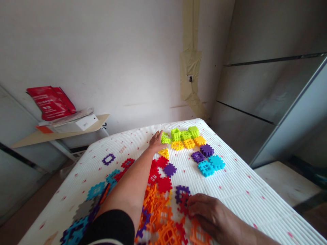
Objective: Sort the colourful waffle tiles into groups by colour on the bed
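Observation:
My left hand (155, 141) reaches to the far part of the table, its fingers and thumb around a small green interlocking building piece (166, 138). Just below that hand lies a yellow triangular piece (164, 153). Nearer to me, my right hand (208, 211) is closed, with curled fingertips on a red interlocking piece (183, 205); part of it is hidden. A purple window-frame piece (182, 193) touches the red one. Under and beside the right hand are orange window pieces (168, 234) in a mixed pile.
Sorted green (176, 134), yellow (189, 143), purple (206, 150) and light blue (206, 168) pieces sit at the far right. A lone purple frame (108, 159) lies left. Blue and grey pieces (88, 207) are beside my left arm. A shelf (102, 123) holds red packets (49, 102).

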Demonstrator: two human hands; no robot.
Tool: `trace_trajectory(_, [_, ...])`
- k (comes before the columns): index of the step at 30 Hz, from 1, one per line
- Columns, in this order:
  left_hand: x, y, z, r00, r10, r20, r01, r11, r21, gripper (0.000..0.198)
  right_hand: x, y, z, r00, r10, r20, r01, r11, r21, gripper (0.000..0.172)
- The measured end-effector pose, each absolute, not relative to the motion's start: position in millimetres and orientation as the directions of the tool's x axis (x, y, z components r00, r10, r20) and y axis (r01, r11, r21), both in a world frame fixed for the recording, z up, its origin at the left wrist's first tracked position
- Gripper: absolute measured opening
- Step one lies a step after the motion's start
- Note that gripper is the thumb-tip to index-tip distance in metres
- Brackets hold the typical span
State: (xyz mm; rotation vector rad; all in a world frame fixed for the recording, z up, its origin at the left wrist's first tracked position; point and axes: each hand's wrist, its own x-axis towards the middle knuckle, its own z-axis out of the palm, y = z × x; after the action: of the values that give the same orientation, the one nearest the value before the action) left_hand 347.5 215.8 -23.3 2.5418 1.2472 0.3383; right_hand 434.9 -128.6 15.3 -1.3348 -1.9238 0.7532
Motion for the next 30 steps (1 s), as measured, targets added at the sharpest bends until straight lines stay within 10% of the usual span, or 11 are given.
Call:
trace_trajectory(16, [338,215,-20,0.565,0.822,0.078,0.702,-0.528,0.479,0.119,436,-130,15,-0.263,0.944,0.201,0.574,0.321,-0.753,0.027])
trace_trajectory(30, [340,216,-29,0.557,0.822,0.114,0.669,-0.526,0.525,0.073,435,-128,11,-0.266,0.940,0.214,0.581,0.333,-0.742,0.027])
